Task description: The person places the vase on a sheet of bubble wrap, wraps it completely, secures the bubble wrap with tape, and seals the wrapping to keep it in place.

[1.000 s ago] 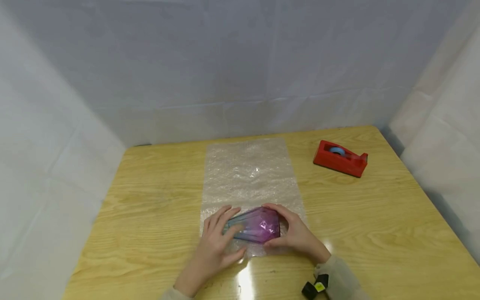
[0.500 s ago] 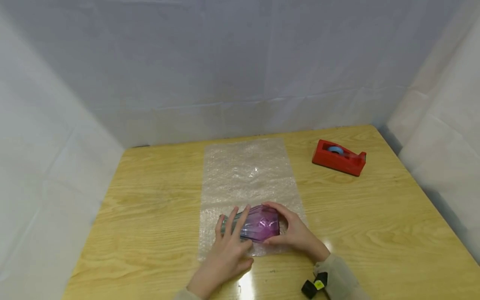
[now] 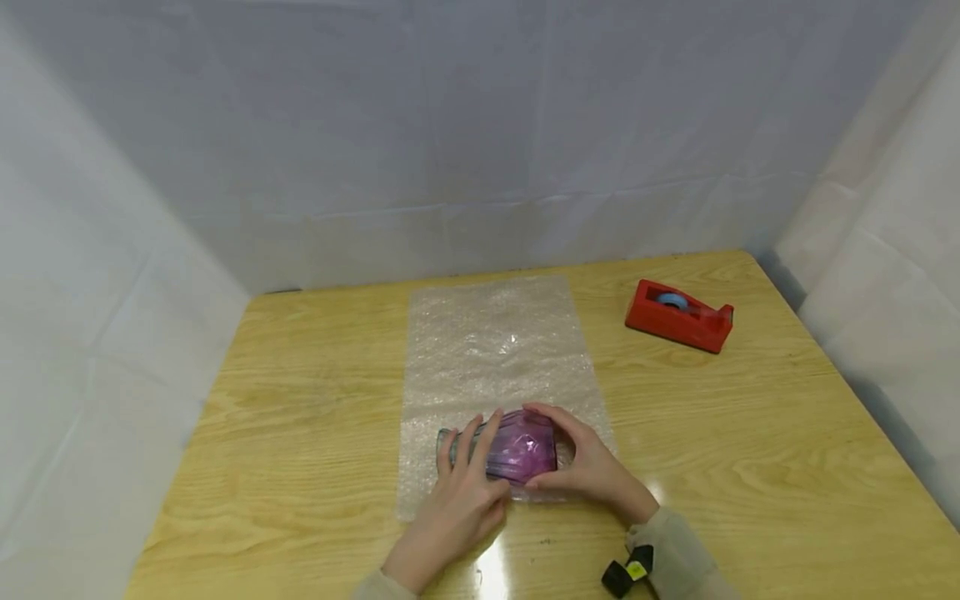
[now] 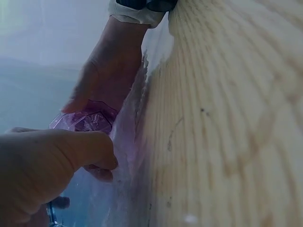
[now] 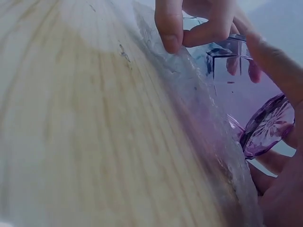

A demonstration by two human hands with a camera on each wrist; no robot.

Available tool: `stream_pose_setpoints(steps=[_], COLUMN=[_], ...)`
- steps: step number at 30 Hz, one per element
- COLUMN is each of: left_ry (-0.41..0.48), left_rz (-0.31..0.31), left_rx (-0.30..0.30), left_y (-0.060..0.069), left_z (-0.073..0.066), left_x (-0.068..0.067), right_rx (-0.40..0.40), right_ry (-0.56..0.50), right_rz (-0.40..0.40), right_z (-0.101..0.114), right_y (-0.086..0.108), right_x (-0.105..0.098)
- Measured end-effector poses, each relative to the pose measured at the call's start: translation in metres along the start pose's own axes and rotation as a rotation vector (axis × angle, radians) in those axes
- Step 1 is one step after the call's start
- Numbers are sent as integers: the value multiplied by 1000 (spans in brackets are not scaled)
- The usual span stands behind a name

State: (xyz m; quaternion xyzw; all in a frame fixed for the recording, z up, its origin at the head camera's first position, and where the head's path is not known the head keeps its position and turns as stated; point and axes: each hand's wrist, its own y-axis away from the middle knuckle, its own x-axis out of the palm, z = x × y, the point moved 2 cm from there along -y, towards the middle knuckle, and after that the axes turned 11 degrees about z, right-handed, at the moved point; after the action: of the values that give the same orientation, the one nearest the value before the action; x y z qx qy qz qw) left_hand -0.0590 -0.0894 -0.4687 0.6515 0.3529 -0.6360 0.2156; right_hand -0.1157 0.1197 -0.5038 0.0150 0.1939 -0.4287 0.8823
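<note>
A faceted glass vase, teal at the left end and purple at the right, lies on its side on the lower part of a clear bubble wrap sheet. My left hand has its longer fingers laid across the vase's teal part. Its thumb and index finger pinch the sheet's near edge, which stands raised beside the purple glass in the left wrist view. Around the vase's purple base, the thumb and fingers of my right hand grip from the right.
A red tape dispenser with a blue-cored roll stands at the back right of the wooden table. White sheeting hangs behind and along both sides. A black device with a yellow mark is at my right wrist.
My left hand has moved right along the vase and its thumb and index finger have closed on the sheet's near edge, which has lifted slightly. The right hand has stayed nearly still.
</note>
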Motion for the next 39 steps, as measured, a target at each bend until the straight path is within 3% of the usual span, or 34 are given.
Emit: stream_pose_setpoints(steps=[7, 13, 15, 18, 22, 26, 32, 39], left_ry=[-20, -40, -39, -32, -11, 16, 18, 33], left_rz=[38, 51, 53, 54, 43, 33, 25, -25], left_rx=[-7, -11, -10, -8, -3, 8, 26, 66], left_y=[-1, -3, -3, -4, -5, -6, -9, -11], left_z=[-2, -2, -2, -1, 0, 1, 1, 2], left_x=[-3, -6, -7, -7, -7, -9, -12, -13], right_rx=[-114, -407, -455, -399, -201, -64, -56, -19], right_ry=[135, 367, 465, 587, 725, 789, 796, 784], right_rz=[-50, -109, -123, -93, 10, 51, -14, -57], right_z=[8, 23, 28, 36, 41, 43, 38, 33], right_y=[0, -1, 0, 4, 11, 15, 11, 6], right_x=[-2, 2, 3, 4, 10, 18, 21, 15])
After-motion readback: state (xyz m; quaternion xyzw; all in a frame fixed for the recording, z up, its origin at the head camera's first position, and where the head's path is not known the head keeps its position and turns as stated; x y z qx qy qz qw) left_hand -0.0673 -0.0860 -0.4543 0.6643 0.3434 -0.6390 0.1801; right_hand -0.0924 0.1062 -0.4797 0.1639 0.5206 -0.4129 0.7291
